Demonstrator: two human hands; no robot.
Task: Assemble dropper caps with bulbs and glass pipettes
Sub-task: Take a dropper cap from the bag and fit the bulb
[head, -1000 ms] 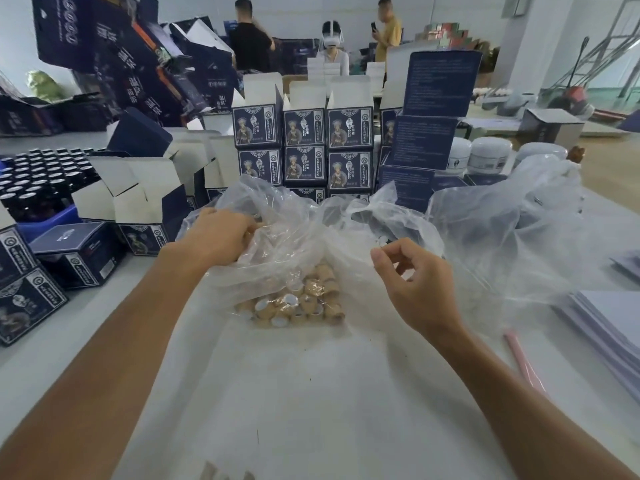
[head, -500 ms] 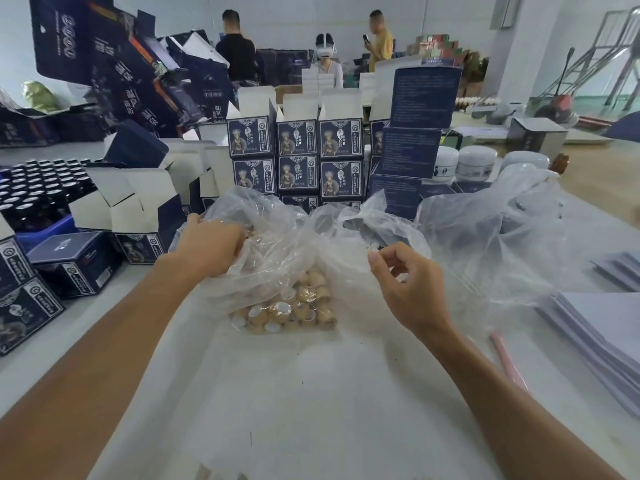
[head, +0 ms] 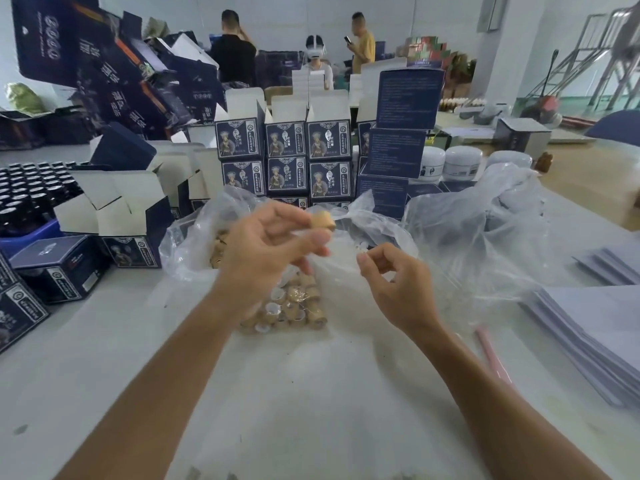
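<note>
cap (head: 323, 221) in left fingers (head: 313, 239), tilted

The cap (head: 323, 220) at the left hand's (head: 263, 251) fingertips is showing blurred, so its top and opening are not reading clearly, and that hand is covering part of the heap of caps (head: 294, 306) in the clear bag (head: 194, 244). At three o'clock the right hand (head: 398, 289) is pinching something too small to tell. Both forearms are being cut off by the bottom edge, and at nine o'clock the tray of dark bottles (head: 31, 195) is running off the frame.
</note>
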